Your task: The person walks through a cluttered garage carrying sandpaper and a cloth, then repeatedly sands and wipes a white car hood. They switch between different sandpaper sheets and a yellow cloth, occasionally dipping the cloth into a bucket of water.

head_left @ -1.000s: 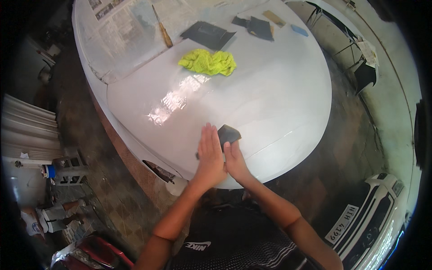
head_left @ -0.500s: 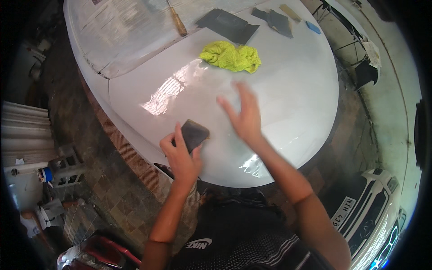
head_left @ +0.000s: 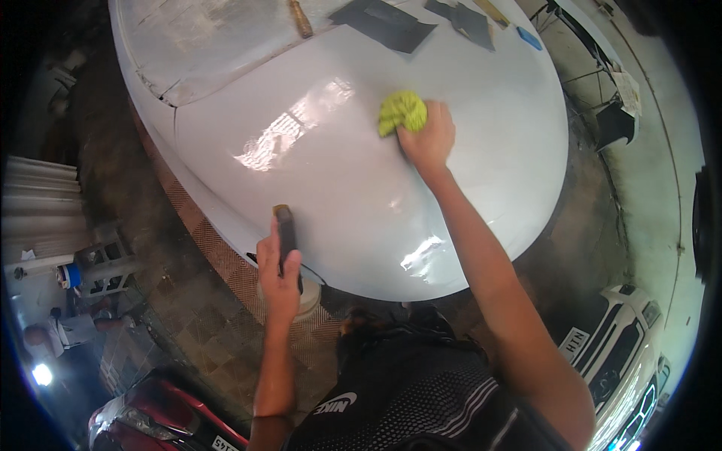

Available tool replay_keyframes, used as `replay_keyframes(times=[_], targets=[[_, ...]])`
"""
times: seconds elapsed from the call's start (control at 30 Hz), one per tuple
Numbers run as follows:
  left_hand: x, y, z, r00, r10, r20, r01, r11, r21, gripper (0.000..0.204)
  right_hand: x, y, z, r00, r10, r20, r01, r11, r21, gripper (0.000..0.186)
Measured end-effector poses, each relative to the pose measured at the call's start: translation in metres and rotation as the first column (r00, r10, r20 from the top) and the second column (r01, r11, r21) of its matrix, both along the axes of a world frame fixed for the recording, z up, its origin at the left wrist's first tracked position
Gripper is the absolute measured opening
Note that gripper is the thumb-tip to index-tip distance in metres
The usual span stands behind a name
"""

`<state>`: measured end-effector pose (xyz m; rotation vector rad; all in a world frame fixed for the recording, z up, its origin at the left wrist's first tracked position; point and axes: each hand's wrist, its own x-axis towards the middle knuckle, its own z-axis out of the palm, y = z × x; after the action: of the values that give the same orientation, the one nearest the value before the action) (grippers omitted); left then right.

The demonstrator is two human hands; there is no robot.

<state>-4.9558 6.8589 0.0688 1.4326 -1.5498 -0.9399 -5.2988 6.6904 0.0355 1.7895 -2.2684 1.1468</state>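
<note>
Found left hand (head_left: 280,264) narrow, gripping dark gray block (head_left: 286,231) edge-on, tan at upper end, thumb on 1 side and fingers on the other. Located block over left near edge of glossy white car panel (head_left: 353,169). Found right hand (head_left: 432,143) closed on bunched yellow-green cloth (head_left: 404,113), over middle of panel, well apart from left hand. Could not tell whether touching panel at either hand. Logged toward top of view: dark gray sheets (head_left: 387,25), brown-handled tool (head_left: 300,19) to left of them, blue piece (head_left: 529,38) to right. Noted pale round container (head_left: 307,302) partly behind left hand. Saw red car (head_left: 154,417) lower left, white car (head_left: 630,342) lower right.
</note>
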Motion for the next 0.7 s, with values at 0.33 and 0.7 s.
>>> replay_keyframes(times=[0.33, 0.7], targets=[[-0.105, 0.034, 0.013, 0.892, 0.201, -0.405, -0.102, 0.962, 0.252, 0.044, -0.043, 0.152, 0.001, 1.000, -0.013, 0.004, 0.011, 0.965, 0.263, 0.102], [-0.273, 0.158, -0.011, 0.934, 0.279, -0.225, -0.234, 0.950, 0.207, 0.050, -0.158, 0.161, -0.054, 0.956, 0.289, -0.060, -0.281, 0.953, 0.108, 0.062]])
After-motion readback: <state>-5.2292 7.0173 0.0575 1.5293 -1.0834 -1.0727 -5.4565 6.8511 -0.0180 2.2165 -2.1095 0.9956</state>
